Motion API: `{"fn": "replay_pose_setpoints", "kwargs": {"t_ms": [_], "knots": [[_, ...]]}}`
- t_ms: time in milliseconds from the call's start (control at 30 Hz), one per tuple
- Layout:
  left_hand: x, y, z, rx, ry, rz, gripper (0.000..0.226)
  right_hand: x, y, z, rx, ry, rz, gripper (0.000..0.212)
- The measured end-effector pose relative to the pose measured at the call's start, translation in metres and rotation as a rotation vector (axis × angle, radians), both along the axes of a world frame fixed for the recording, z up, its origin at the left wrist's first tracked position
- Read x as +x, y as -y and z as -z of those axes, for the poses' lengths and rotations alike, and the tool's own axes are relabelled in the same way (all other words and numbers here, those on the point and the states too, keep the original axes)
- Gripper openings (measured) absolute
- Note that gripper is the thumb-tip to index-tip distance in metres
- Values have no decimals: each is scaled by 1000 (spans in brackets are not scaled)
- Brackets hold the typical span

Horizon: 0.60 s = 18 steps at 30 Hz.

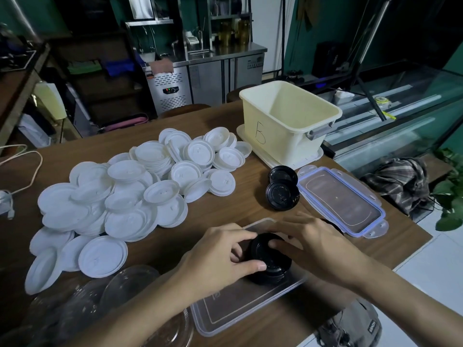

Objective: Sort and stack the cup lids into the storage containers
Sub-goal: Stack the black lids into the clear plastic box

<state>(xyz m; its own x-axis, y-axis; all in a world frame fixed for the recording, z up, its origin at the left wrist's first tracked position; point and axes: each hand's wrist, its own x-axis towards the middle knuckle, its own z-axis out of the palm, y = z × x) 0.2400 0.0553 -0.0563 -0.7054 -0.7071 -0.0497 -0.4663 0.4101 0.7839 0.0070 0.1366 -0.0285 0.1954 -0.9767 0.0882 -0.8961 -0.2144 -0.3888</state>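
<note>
While both forearms reach in from the near edge of the wooden table [225, 116] and converge at the middle, the left hand [220, 256] and right hand [313, 244] close on one stack of black lids [269, 259] between them. The left hand lies palm down with its fingers curled round the stack's left side and its thumb pressed along the near rim. The right hand comes in from the opposite side, wrist raised, with bent fingers lying over the top of the stack; its thumb is hidden. Both hands grip the stack, which stands upright directly under their fingertips, within the outline of a shallow clear container [238, 309] that runs from beneath the hands back toward the person. Whether the stack touches the container's floor cannot be told.

Just beyond the right hand's knuckles lie two loose black lids [283, 189], and beside them, off that hand's outer side, a blue-sealed container lid [343, 199]. Farther ahead stands a cream bin [288, 121] marked B. Ahead of and outward from the left hand spreads a heap of white lids [137, 191]; near its forearm lie clear lids [112, 296].
</note>
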Motion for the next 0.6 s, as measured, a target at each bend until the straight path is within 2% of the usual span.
{"fn": "replay_pose_setpoints", "kwargs": {"t_ms": [167, 367, 500, 600], "knots": [[-1, 1, 3, -35, 6, 20, 71, -10, -11, -10, 167, -100, -60, 77], [-3, 1, 5, -75, 62, 49, 78, -8, -8, -5, 153, -179, -50, 74], [-5, 6, 8, -74, 107, 62, 70, -8, -6, -1, 128, -180, -51, 72], [-5, 7, 9, -86, 138, 48, 72, -8, -5, 3, 103, -200, -73, 73]]}}
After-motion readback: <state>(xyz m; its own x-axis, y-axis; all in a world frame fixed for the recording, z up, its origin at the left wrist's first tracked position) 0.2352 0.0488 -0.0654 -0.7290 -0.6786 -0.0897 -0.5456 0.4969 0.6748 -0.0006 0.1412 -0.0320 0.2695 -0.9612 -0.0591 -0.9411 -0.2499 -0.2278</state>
